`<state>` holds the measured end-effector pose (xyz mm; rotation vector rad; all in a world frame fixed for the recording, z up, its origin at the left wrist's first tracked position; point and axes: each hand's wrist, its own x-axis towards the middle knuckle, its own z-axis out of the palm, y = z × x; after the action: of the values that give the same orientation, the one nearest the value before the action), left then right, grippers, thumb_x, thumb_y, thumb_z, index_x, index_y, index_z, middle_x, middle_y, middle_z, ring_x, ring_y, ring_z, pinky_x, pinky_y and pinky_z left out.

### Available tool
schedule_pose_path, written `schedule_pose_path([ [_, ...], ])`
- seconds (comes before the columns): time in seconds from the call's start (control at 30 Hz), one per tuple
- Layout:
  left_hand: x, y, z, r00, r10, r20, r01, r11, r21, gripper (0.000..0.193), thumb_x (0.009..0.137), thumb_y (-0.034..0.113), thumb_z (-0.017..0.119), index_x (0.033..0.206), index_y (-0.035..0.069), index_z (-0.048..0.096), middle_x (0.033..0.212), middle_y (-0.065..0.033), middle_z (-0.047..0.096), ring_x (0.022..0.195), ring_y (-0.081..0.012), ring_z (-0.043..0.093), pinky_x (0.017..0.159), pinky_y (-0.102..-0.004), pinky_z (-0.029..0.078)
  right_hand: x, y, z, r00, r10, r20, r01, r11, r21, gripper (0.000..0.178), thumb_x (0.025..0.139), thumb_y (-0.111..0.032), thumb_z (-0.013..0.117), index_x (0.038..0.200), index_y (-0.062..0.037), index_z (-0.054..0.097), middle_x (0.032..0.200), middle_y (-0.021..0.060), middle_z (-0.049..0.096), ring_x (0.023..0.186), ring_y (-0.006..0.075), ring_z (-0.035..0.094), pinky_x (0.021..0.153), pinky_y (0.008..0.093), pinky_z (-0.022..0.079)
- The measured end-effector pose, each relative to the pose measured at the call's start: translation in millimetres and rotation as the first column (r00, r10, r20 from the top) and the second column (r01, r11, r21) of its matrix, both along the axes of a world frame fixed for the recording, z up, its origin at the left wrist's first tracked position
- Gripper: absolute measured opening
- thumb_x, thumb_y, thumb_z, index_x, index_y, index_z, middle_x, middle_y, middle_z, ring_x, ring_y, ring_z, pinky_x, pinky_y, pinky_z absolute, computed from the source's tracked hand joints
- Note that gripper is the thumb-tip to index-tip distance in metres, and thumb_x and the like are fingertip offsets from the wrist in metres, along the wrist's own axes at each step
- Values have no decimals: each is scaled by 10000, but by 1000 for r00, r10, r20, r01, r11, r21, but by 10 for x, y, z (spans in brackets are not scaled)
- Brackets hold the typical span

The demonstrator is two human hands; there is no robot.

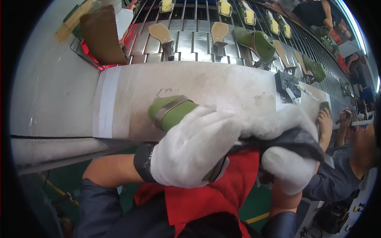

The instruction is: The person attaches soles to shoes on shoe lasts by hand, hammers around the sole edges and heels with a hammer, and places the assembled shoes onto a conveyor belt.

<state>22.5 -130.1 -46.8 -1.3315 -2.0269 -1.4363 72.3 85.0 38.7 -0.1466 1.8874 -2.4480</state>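
Observation:
My left hand (198,146), in a white knit glove, is closed over a green shoe last (178,120) with a metallic strap across its toe part. The last lies sideways above the near edge of the worktable, its toe pointing left. A grey edge shows below the glove; the heel end is hidden. My right hand (287,168), also gloved in white and blurred, is closed around a dark grey, flat, pointed piece (295,143), whose kind I cannot make out. This piece reaches toward the left glove, and whether it touches the last is hidden.
The worktable (135,91) has a black block (285,82) with white-handled tools at its right. Beyond runs a metal roller conveyor (193,43) carrying tan heeled soles (219,32) and green lasts (262,45). A brown board (102,35) stands at left. Close on the right works another person (337,170).

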Motion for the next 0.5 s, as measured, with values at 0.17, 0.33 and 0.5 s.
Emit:
schedule_pose_path([
  [0.17, 177, -566, -730, 947, 213, -242, -276, 922, -271, 574, 975, 8, 647, 1514, -37, 456, 1403, -343, 631, 1280, -497, 676, 1259, -754, 300, 344, -314, -740, 975, 159, -159, -149, 986, 68, 303, 959, 62, 729, 1256, 41, 671, 1331, 253, 754, 1277, 303, 738, 1139, 450, 557],
  [0.33, 75, -602, -1105, 824, 435, -363, -526, 826, -205, 606, 968, 142, 727, 1509, 18, 484, 1505, -285, 609, 1401, -482, 621, 1281, -719, 285, 464, -576, -1388, 990, -29, 136, 44, 994, -104, 262, 980, 57, 697, 1241, 59, 668, 1317, 257, 757, 1246, 291, 747, 1116, 438, 575],
  [0.5, 101, -632, -1189, 802, 465, -375, -555, 812, -180, 602, 974, 207, 754, 1487, 27, 494, 1501, -268, 616, 1396, -476, 623, 1290, -708, 274, 215, -434, -1286, 992, 27, 126, -26, 1000, -12, 305, 969, 61, 724, 1268, 70, 666, 1310, 250, 764, 1224, 303, 760, 1107, 431, 583],
])
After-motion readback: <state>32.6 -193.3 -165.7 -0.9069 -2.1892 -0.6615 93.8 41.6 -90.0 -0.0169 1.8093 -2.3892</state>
